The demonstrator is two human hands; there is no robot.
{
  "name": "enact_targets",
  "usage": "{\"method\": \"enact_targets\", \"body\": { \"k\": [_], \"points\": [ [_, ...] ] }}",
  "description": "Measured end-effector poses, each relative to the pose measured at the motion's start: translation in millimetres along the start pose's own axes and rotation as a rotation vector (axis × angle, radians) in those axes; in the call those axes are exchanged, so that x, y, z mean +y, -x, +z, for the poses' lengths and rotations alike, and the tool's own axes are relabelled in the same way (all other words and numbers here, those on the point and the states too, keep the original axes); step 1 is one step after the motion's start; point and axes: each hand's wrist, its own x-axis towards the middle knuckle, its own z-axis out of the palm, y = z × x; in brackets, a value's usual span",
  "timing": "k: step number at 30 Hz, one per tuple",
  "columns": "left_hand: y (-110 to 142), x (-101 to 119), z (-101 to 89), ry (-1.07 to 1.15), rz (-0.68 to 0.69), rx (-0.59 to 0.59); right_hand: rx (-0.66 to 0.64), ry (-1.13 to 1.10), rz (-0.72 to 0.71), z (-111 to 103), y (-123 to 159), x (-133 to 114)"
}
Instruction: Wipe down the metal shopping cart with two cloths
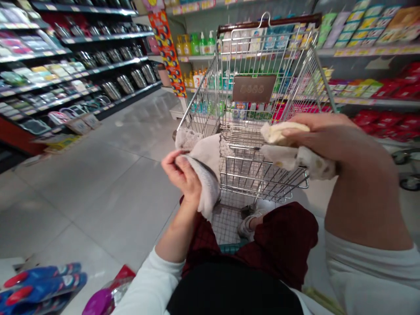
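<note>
A metal shopping cart (256,175) stands in front of me, with pale cloths draped over its near edge. My left hand (185,175) is closed on a whitish cloth (210,186), which hangs down beside the wrist. Behind that hand, a light cloth with a lacy border (205,148) lies over the cart's left corner. My right hand (308,129) grips a cream-coloured folded cloth (280,131) above the cart's right side. Just below it, a white spotted cloth (315,164) hangs over the near rim. The right hand's fingertips are partly hidden and blurred.
Shelves of bottles (203,43) stand behind the cart, with red packages (387,122) at the right. Metal pots (114,54) fill the rack at the left. Blue packages (42,284) and a purple-lidded item (96,302) are at lower left. Grey tiled floor (108,183) stretches left of the cart.
</note>
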Motion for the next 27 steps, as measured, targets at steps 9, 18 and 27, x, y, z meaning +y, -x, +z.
{"method": "enact_targets", "body": {
  "k": [9, 18, 27],
  "points": [
    [97.9, -61.3, 3.5, -0.414, 0.054, -0.722, -0.093, -0.002, -0.157, 6.2, 1.2, -1.0],
    [119.6, -71.4, -30.5, -0.462, -0.164, -0.970, -0.120, 0.032, -0.108, 2.3, 1.7, -11.7],
    [71.7, -81.0, -28.2, -0.333, -0.170, -0.378, -0.134, -0.003, -0.116, 3.2, 0.8, -12.9]
  ]
}}
